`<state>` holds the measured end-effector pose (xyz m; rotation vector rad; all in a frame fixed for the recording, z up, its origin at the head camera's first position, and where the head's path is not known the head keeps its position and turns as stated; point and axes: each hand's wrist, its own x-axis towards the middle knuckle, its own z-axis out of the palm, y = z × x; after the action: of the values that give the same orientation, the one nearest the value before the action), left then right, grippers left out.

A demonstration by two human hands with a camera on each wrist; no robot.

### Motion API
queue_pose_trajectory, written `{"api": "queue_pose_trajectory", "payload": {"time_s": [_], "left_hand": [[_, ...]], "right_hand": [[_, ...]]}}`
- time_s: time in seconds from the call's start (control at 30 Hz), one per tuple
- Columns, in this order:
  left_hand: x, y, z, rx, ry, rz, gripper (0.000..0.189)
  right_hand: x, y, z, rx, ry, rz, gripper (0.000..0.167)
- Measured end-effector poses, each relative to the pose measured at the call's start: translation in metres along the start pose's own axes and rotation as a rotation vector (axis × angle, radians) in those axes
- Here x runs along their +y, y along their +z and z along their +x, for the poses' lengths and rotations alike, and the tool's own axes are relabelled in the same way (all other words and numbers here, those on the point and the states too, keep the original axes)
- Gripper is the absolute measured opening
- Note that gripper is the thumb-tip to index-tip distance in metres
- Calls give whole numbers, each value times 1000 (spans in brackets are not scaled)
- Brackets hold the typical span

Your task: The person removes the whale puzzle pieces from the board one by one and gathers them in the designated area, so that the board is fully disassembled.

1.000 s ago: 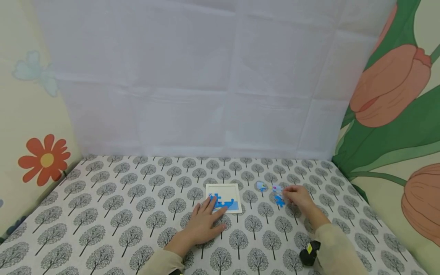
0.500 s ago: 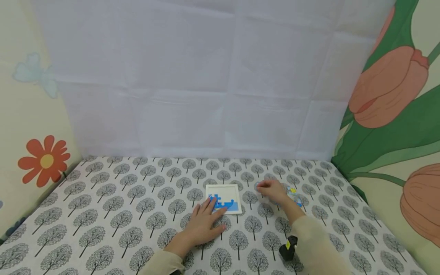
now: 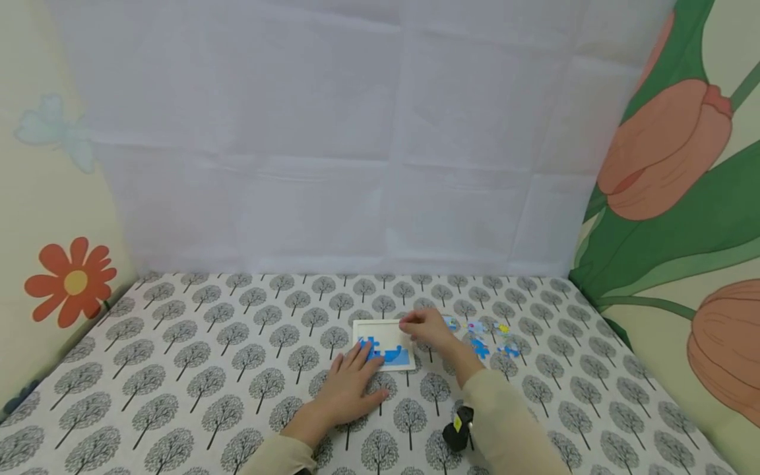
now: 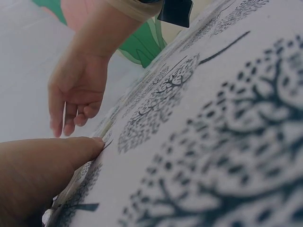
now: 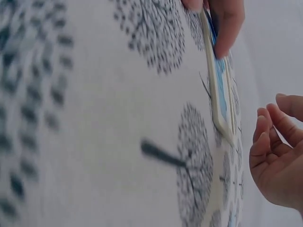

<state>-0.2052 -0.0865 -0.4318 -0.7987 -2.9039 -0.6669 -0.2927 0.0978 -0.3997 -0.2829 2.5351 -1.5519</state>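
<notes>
- As seen from the head, left hand (image 3: pixel 350 390) spread at the near left of white puzzle frame (image 3: pixel 374 322), with straight fingers on blue laid-in pieces (image 3: pixel 398 357).
- Right hand (image 3: pixel 432 329) above far right corner, with fingertips narrowly drawn in; cannot tell whether pinching anything.
- Loose puzzle pieces (image 3: pixel 479 348) farther right on tree-print cloth (image 3: pixel 237 422).
- From the right wrist, unlike the head, clear gap between right hand and frame.

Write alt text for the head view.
A left hand rests on the near left of a partly filled puzzle frame, while the right hand is at its far right corner. Loose pieces lie to the right on a tree-print cloth.
</notes>
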Motion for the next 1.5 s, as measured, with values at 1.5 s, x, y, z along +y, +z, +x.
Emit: {"api": "queue_pose_trajectory", "payload": {"time_s": [1.5], "left_hand": [[16,-10,-5,-129,-43,72,66]], "right_hand": [[1,42,-1,-113,-81,-99,27]]}}
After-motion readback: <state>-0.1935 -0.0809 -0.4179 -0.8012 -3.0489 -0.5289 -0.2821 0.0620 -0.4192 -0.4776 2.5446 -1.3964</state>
